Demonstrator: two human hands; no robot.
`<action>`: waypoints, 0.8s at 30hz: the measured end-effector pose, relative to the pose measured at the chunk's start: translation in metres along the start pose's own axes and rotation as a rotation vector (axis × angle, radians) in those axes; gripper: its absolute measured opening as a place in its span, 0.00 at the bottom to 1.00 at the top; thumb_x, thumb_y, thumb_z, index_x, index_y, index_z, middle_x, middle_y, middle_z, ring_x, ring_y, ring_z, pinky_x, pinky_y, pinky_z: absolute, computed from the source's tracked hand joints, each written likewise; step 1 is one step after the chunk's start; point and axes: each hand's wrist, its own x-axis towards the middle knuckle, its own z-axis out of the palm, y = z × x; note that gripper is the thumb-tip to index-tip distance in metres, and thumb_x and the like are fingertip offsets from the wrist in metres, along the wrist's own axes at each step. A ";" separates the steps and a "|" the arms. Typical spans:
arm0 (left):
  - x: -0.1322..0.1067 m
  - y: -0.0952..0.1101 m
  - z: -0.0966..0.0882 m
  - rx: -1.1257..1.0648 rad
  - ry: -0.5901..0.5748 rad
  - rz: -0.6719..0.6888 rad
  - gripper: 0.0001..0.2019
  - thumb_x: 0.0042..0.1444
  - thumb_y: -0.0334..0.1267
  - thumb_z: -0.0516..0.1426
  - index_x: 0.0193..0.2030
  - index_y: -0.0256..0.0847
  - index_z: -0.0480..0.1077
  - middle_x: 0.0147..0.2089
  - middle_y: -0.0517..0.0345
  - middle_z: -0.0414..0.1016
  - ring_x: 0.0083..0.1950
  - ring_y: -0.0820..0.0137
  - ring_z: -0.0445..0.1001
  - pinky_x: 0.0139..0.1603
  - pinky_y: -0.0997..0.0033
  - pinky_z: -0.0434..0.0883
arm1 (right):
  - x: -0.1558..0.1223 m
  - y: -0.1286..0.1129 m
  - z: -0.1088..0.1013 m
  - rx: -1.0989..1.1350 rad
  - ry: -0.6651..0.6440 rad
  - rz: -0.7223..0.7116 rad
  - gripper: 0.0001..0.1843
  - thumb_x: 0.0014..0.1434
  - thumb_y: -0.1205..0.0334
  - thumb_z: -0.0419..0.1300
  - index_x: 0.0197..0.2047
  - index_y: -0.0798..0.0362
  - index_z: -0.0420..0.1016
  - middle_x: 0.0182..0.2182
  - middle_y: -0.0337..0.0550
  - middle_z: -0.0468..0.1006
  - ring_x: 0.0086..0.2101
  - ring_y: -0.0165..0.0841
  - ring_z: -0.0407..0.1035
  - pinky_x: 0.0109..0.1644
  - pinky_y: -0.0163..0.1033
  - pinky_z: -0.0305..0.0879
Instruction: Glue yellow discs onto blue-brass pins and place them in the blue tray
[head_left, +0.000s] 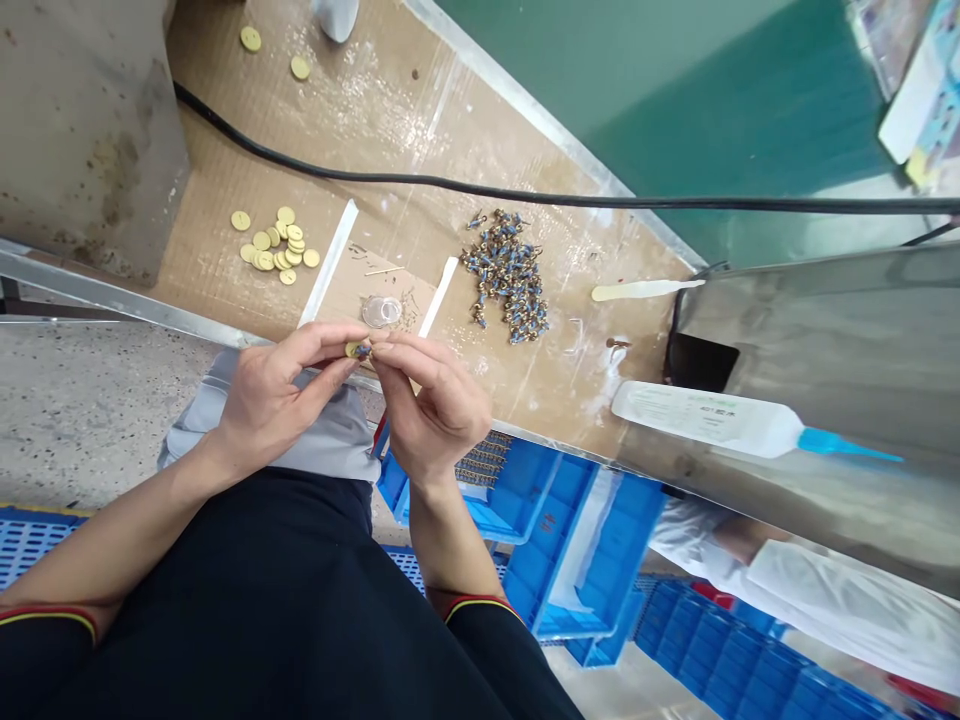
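Close together at the table's front edge, both my hands are closed in a pinch. My left hand (281, 390) grips a small yellow disc (351, 349) between thumb and fingers. Against the disc sits a small blue-and-brass part (363, 352), and the fingertips of my right hand (435, 400) close on it. Fingers partly hide both pieces. Just beyond my hands is a small clear round dish (381, 311) with tiny thin bits around it. A heap of similar blue-and-brass parts (510, 275) lies to the right, and a group of yellow discs (277, 245) to the left.
A black cable (420, 180) crosses the cardboard-covered table (570, 240). On the right lies a white bottle with a blue nozzle (709, 418), near a pale tapered stick (637, 289). Blue crates (570, 560) stand below the edge. Another person's white-clothed arm (832, 590) shows at lower right.
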 end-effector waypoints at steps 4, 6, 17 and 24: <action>-0.003 -0.001 0.000 0.114 0.027 0.083 0.12 0.80 0.48 0.67 0.65 0.56 0.86 0.62 0.61 0.93 0.59 0.58 0.94 0.63 0.58 0.92 | 0.000 0.000 -0.002 -0.005 0.015 -0.054 0.21 0.75 0.71 0.72 0.62 0.36 0.89 0.50 0.38 0.95 0.48 0.38 0.93 0.54 0.47 0.94; -0.005 0.000 0.001 0.190 0.043 0.111 0.11 0.82 0.48 0.65 0.65 0.58 0.85 0.61 0.62 0.93 0.57 0.57 0.94 0.61 0.56 0.92 | 0.000 -0.001 -0.003 -0.026 0.023 -0.102 0.23 0.74 0.72 0.72 0.64 0.36 0.89 0.51 0.39 0.95 0.48 0.39 0.93 0.54 0.47 0.94; -0.011 0.007 0.005 0.268 0.048 0.181 0.13 0.84 0.45 0.61 0.68 0.58 0.83 0.63 0.61 0.92 0.55 0.59 0.94 0.60 0.55 0.92 | -0.013 0.007 -0.004 -0.046 -0.002 -0.184 0.35 0.73 0.70 0.74 0.76 0.30 0.82 0.57 0.38 0.94 0.52 0.43 0.93 0.56 0.48 0.95; -0.011 0.012 0.007 0.250 0.093 0.117 0.09 0.81 0.43 0.64 0.61 0.55 0.86 0.56 0.63 0.94 0.51 0.61 0.95 0.47 0.63 0.91 | -0.009 -0.003 -0.010 -0.013 -0.009 -0.153 0.27 0.74 0.67 0.74 0.70 0.35 0.85 0.53 0.40 0.95 0.50 0.43 0.93 0.54 0.52 0.95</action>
